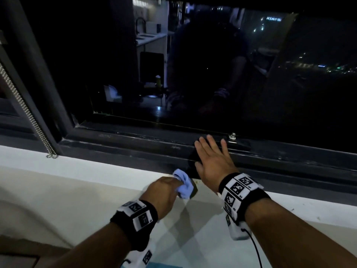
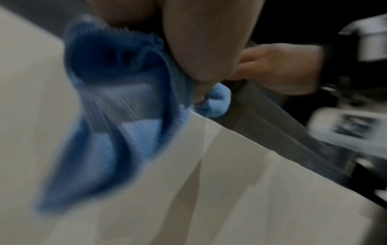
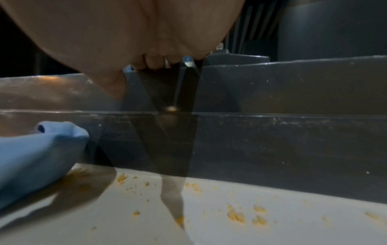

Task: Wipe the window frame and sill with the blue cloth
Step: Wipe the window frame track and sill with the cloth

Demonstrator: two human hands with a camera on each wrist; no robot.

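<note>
Just beside the flat, splayed right hand (image 1: 211, 161) braced on the dark window frame (image 1: 135, 144), the left hand (image 1: 164, 190) clutches the bunched blue cloth (image 1: 183, 183) on the white sill (image 1: 77, 180), where a sweep may scatter yellow crumbs (image 3: 236, 215).

We cannot see the left hand's fingers (image 2: 201, 49) clearly; motion blur smears the blue cloth (image 2: 117, 106) there. The right hand (image 3: 130, 36) is cut off by the top edge, fingertips barely showing.
</note>
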